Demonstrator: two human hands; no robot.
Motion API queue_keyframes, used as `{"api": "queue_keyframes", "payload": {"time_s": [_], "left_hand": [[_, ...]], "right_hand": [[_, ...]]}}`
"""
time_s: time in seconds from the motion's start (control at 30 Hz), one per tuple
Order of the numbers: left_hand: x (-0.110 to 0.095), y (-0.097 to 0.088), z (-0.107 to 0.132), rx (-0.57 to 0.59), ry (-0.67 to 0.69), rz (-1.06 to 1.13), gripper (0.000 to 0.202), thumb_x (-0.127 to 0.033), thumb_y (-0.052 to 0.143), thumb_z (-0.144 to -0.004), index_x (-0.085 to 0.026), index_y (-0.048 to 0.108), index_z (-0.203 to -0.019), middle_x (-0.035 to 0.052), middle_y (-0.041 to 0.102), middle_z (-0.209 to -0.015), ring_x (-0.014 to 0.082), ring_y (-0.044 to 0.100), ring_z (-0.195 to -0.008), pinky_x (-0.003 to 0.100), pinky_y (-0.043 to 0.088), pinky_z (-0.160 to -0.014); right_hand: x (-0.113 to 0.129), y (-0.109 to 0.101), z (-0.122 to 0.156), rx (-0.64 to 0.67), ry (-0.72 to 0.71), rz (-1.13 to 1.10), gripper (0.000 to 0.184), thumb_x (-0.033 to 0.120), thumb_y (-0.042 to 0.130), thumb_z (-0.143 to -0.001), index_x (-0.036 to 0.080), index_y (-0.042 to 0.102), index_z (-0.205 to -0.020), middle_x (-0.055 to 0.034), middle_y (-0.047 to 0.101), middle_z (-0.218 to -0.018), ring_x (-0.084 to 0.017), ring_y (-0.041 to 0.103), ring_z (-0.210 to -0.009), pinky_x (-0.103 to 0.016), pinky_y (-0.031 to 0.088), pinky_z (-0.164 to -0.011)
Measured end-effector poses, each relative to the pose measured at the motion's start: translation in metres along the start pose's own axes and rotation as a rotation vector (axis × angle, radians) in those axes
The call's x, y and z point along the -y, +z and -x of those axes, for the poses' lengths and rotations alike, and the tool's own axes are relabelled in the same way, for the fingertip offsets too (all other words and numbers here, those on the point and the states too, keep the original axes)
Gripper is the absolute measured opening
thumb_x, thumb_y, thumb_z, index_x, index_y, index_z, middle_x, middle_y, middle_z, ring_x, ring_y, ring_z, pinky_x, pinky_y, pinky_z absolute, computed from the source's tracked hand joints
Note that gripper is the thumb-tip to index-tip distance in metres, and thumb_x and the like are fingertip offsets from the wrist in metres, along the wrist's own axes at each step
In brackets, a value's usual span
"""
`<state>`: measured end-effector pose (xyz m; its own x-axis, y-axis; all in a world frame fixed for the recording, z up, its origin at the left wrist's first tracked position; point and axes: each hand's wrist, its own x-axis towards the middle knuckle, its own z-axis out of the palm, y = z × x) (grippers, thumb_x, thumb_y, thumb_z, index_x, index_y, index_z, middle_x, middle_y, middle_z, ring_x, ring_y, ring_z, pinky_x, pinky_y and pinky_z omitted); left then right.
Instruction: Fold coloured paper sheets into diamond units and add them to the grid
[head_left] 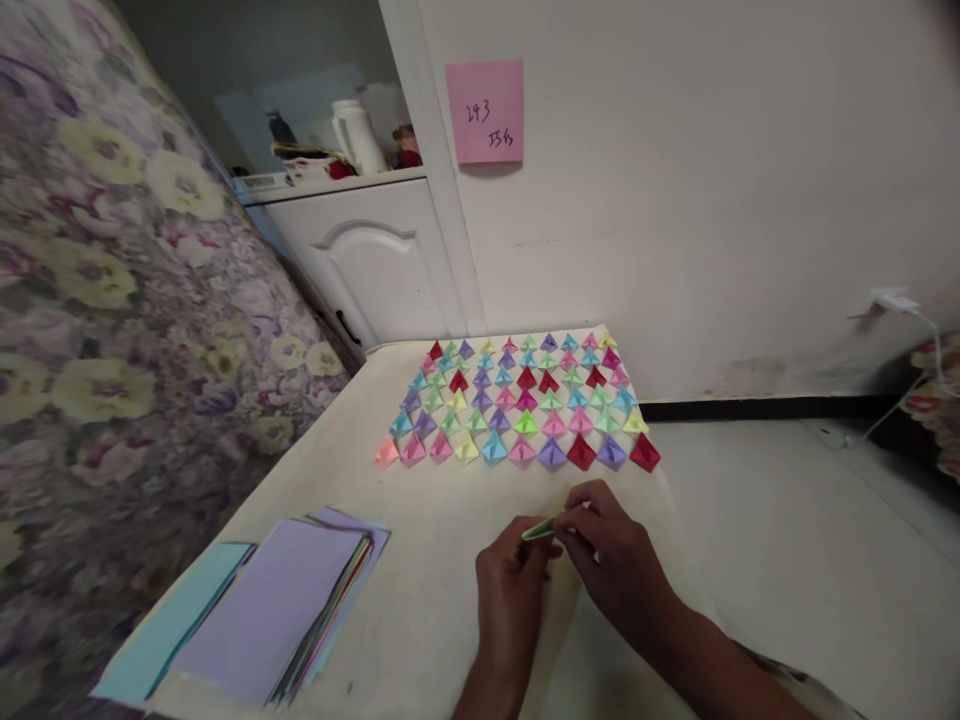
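Observation:
A small folded piece of green paper (538, 531) is held above the near part of the table between both hands. My left hand (514, 575) pinches its left side, fingers closed. From the right, my right hand (611, 545) grips the other end between thumb and fingertips. Part of the paper is hidden by the fingers. Beyond the hands, several rows of small folded paper pieces (553, 453) in red, pink, blue, purple, green and yellow stand on the table.
The pale table (420, 580) stands against the wall. At its left lie a stack of coloured paper with a purple sheet (277, 600) on top and blue sheets (176, 615). A flowered curtain (112, 350) hangs left. A pink note (485, 112) sticks to the wall.

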<state>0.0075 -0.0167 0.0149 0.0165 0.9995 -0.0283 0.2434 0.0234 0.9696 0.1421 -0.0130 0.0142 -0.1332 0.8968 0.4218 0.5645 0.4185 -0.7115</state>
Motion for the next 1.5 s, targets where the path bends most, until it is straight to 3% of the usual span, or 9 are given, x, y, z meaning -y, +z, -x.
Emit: {"api": "queue_keyframes", "payload": {"time_s": [0.27, 0.53, 0.8, 1.23, 1.5], "left_hand": [[0.001, 0.000, 0.000, -0.025, 0.054, -0.028, 0.018, -0.022, 0.052, -0.079, -0.022, 0.066, -0.089, -0.0016, 0.067, -0.077, 0.0170, 0.059, -0.076, 0.024, 0.044, -0.069], [0.003, 0.000, -0.004, -0.027, 0.032, 0.095, 0.020, -0.018, 0.051, -0.077, -0.020, 0.066, -0.091, 0.0011, 0.068, -0.084, 0.0183, 0.060, -0.082, 0.026, 0.045, -0.074], [0.003, 0.001, -0.006, -0.023, 0.006, 0.159, 0.025, -0.012, 0.050, -0.074, -0.019, 0.066, -0.093, 0.0032, 0.069, -0.092, 0.0195, 0.061, -0.085, 0.027, 0.046, -0.076], [0.011, -0.002, -0.010, 0.012, -0.008, 0.176, 0.042, -0.005, 0.050, -0.067, -0.022, 0.065, -0.101, 0.0023, 0.068, -0.104, 0.0209, 0.058, -0.101, 0.032, 0.040, -0.091], [0.000, -0.003, -0.009, 0.128, -0.027, 0.282, 0.039, -0.007, 0.048, -0.070, -0.019, 0.065, -0.103, 0.0034, 0.068, -0.097, 0.0199, 0.059, -0.090, 0.029, 0.043, -0.081]], "right_hand": [[0.000, 0.004, 0.000, 0.031, 0.010, 0.063, 0.017, 0.016, 0.043, -0.086, 0.020, 0.059, -0.084, -0.0014, 0.044, -0.079, -0.010, 0.051, -0.061, -0.022, 0.043, -0.057], [-0.002, 0.009, 0.000, 0.003, -0.050, 0.045, 0.019, 0.013, 0.041, -0.086, 0.021, 0.059, -0.088, -0.0043, 0.051, -0.091, -0.011, 0.056, -0.069, -0.023, 0.047, -0.065], [-0.003, 0.007, -0.001, 0.091, -0.091, -0.062, 0.030, 0.004, 0.041, -0.082, 0.024, 0.059, -0.096, -0.0030, 0.058, -0.093, -0.013, 0.059, -0.078, -0.024, 0.048, -0.071], [-0.004, 0.008, -0.005, 0.098, -0.041, -0.118, 0.017, 0.006, 0.046, -0.080, 0.020, 0.055, -0.076, -0.0012, 0.054, -0.083, -0.012, 0.055, -0.072, -0.023, 0.044, -0.067], [-0.001, 0.007, -0.006, 0.149, 0.017, -0.261, 0.016, 0.007, 0.046, -0.079, 0.021, 0.052, -0.073, 0.0015, 0.055, -0.075, -0.011, 0.054, -0.065, -0.021, 0.042, -0.060]]}}
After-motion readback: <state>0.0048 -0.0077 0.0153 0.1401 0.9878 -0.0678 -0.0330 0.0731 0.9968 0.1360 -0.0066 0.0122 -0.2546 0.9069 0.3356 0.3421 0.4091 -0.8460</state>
